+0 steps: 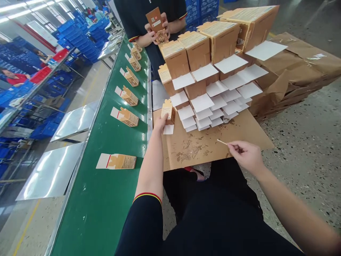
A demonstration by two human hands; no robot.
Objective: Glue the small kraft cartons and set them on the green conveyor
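My left hand [160, 123] is closed on a small brown cardboard box [167, 108] with a white flap hanging toward me, at the belt side of the cardboard sheet. Between the fingertips of my right hand [246, 153] is a thin pale stick [222, 141], pointing left over the cardboard sheet [170, 156]. Ahead of the hands rises a stack of brown cartons [198, 53], several with white flaps [202, 102] sticking out. A small round clear item [226, 120] lies at the foot of the stack.
On the left runs a green conveyor belt [106, 206] carrying a row of open cartons [128, 161]. A co-worker [149, 21] across from me holds a brown carton [155, 20]. Paper-covered bundles [298, 67] stand at right. Metal plates [50, 174] flank the belt.
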